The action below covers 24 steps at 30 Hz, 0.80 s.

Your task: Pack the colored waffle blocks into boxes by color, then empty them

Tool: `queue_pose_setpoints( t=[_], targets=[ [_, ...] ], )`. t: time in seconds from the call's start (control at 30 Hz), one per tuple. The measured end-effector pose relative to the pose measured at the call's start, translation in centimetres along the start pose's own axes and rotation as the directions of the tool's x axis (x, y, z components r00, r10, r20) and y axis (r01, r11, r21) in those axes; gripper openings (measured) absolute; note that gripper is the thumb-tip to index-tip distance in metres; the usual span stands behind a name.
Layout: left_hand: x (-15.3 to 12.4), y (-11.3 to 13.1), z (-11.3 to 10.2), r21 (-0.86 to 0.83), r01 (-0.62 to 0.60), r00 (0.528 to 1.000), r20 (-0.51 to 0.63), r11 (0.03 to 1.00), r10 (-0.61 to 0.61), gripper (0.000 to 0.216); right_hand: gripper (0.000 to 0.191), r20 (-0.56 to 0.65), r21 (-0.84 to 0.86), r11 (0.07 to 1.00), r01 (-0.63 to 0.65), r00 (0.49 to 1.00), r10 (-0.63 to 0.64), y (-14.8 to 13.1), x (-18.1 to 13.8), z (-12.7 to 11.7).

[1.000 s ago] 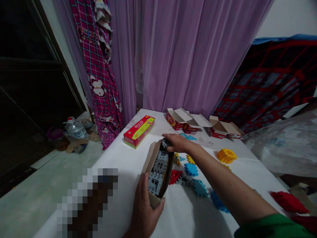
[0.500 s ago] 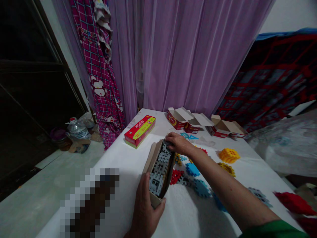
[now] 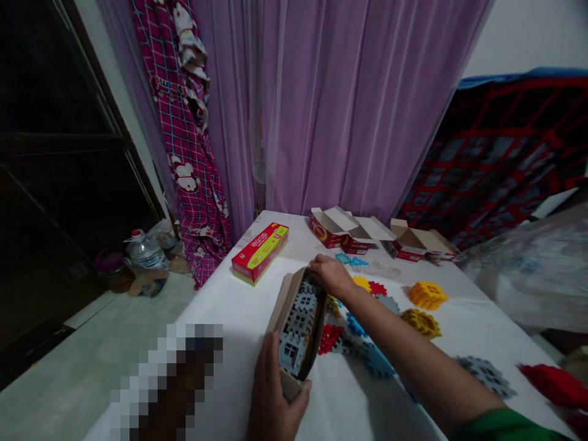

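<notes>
- Left hand (image 3: 278, 395) holds near end of the box (image 3: 290, 383);
- right hand (image 3: 331, 275) is at far end, its grip I cannot tell;
- grey blocks (image 3: 298, 320) lie inside.

Could pass over bare desk (image 3: 250, 306) between the open box (image 3: 291, 384) and the red-and-yellow carton (image 3: 260, 252). Blocked at the box's far end by the right hand (image 3: 331, 275), at its near end by the left hand (image 3: 274, 395). Crowded to the right by toothed plastic pieces (image 3: 376, 359) around the right forearm (image 3: 404, 337). Hemmed in behind by opened cartons (image 3: 327, 231) and curtain (image 3: 340, 110).
</notes>
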<state>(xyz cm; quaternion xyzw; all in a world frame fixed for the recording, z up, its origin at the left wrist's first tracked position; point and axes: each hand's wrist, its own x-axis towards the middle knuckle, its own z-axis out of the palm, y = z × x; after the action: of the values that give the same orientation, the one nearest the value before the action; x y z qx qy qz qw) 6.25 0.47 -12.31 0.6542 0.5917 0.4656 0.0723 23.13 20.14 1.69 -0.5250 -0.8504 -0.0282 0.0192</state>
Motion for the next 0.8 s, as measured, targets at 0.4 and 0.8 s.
queue_pose_setpoints(
  t=[0.4,0.8],
  targets=[
    [0.2,-0.3,-0.3,0.005,-0.004,1.000,-0.015,1.000,0.004,0.086,0.022,-0.204,0.162,0.987,0.003,0.978,0.031,1.3,-1.9,0.5],
    [2.0,-0.5,-1.3,0.065,-0.040,0.998,-0.037,0.997,0.043,0.098,0.029,-0.393,0.538,0.830,-0.148,0.827,0.402,5.5,-16.5,0.0]
  ],
)
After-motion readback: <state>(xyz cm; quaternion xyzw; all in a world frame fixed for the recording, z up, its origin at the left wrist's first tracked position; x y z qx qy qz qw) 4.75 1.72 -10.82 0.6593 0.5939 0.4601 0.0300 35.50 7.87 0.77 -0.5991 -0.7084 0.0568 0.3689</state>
